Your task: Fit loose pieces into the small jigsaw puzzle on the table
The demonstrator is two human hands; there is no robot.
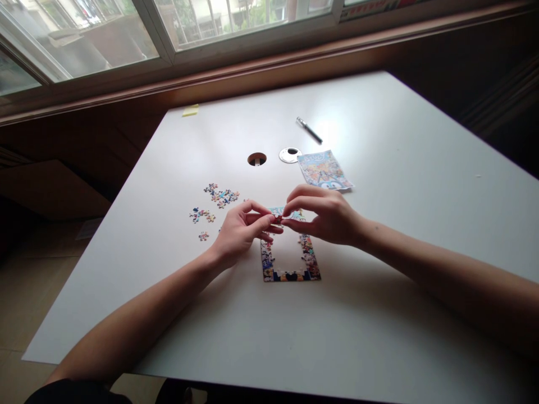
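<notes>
One left hand [241, 229], thumb and fingers pinched on a small puzzle piece [278, 219]. One right hand [326, 216], thumb and forefinger at the same piece; whether they grip it, cannot tell. One puzzle [310, 258] beneath the hands, rectangular, colourful border around a pale middle, lying flat; upper part partly hidden. Several loose pieces [225, 196] to its left, in small clusters. One printed sheet [326, 170] beyond the right hand. One round hole [256, 159] and, beside it, one round cap [289, 155]. One black pen [309, 131], slanted. One yellow note [190, 110] near the far corner. One white desk [379, 325], glossy, window light reflected. One barred window [248, 22] behind. Tiled floor [25, 297] at left.
</notes>
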